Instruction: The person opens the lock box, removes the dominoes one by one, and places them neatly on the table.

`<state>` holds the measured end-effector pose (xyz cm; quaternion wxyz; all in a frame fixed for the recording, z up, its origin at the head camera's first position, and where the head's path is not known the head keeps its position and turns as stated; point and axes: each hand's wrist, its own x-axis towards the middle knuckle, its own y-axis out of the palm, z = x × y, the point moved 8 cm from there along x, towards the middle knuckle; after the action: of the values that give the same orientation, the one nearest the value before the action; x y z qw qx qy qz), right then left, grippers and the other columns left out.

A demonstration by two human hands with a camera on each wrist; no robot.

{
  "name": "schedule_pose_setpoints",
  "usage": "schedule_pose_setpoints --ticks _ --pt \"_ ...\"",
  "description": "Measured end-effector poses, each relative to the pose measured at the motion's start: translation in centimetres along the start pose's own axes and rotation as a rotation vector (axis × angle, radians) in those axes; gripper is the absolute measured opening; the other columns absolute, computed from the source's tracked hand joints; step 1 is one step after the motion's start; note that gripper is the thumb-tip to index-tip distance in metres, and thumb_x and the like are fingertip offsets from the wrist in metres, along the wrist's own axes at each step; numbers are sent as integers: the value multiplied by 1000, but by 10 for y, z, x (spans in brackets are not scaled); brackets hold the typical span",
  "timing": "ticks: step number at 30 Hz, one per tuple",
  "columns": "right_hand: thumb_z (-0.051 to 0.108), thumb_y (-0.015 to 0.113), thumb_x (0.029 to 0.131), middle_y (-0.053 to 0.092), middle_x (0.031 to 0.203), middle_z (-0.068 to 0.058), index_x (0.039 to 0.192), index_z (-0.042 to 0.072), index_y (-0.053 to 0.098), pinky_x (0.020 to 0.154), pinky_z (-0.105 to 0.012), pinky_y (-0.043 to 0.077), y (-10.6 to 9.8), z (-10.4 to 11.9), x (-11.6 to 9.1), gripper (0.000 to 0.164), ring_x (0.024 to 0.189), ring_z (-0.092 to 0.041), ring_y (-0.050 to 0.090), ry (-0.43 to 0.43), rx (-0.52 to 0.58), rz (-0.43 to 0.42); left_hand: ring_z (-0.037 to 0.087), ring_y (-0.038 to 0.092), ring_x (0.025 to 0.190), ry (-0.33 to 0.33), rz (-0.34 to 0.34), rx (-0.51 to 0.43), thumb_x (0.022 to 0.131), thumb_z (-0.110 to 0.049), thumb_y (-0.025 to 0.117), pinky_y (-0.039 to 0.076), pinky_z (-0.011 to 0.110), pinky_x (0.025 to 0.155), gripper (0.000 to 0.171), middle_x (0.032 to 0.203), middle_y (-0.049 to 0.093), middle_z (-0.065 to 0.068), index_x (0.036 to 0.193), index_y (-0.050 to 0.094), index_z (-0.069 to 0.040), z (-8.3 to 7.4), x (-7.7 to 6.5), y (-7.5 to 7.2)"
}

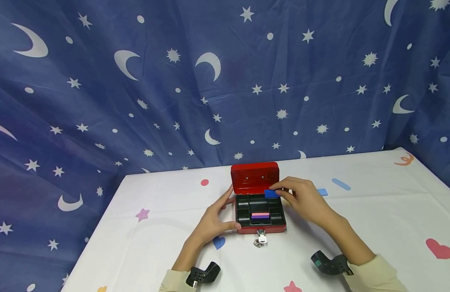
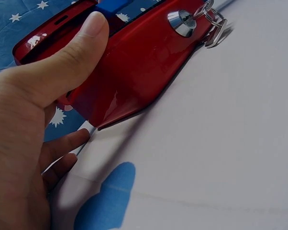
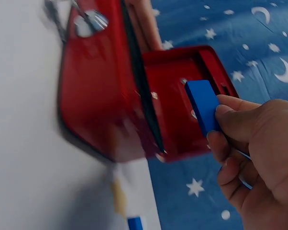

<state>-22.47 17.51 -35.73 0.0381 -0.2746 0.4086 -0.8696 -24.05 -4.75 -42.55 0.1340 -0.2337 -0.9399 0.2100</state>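
Note:
A small red cash box (image 1: 261, 230) stands with its lid (image 1: 255, 178) raised, a black divided tray (image 1: 243, 205) inside. My left hand (image 1: 214, 219) spans the box's left side, thumb at the front corner; in the left wrist view its thumb (image 2: 62, 67) rests over the rim, with two fingers low behind the box. Between thumb and fingers, my right hand (image 1: 303, 198) pinches a flat blue block (image 3: 204, 105) over the tray's back right, in front of the lid. Pink and purple blocks (image 1: 260, 215) lie in the tray's front middle compartment.
A key sits in the box's front lock (image 2: 181, 23), with a key ring (image 1: 258, 243) hanging from it. The white tablecloth (image 1: 166, 235) has coloured prints. Behind the table hangs a blue curtain (image 1: 173, 105) with moons and stars. A light blue patch (image 1: 322, 192) shows beyond the right hand.

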Motion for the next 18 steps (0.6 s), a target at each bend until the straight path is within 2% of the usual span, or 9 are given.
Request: schedule_pose_setpoints --ticks 3,5,8,12,18 --pt "0 72 82 67 91 6 103 16 74 54 -23 44 -13 -7 0 26 64 -8 47 2 -33 -48 29 44 129 -10 17 -7 72 -15 84 32 50 106 98 145 44 10 152 27 -16 -17 -3 -1" --pt "0 72 82 68 92 5 103 16 74 54 -23 43 -22 -11 -1 27 63 -9 47 7 -50 -80 29 44 129 -12 21 0 71 -15 84 32 50 106 98 145 43 11 152 27 -14 -17 -2 -1" --pt "-1 72 82 69 92 3 102 15 75 55 -23 44 -33 -17 -1 26 65 -9 48 25 -69 -115 26 44 129 -13 6 6 70 -16 85 32 50 107 100 145 44 6 152 27 -20 -3 0 1" --pt "-1 71 83 69 91 2 100 15 76 56 -23 43 -46 -24 -3 23 67 -10 49 54 -88 -149 17 44 129 -16 -14 13 69 -20 86 32 46 108 102 144 45 -5 151 26 -35 20 4 4" --pt "0 69 85 69 93 -2 100 13 75 57 -25 42 -59 -38 -6 21 69 -15 49 126 -109 -171 11 45 127 7 -24 18 68 -31 86 34 43 106 101 140 48 -9 149 27 -42 23 4 2"
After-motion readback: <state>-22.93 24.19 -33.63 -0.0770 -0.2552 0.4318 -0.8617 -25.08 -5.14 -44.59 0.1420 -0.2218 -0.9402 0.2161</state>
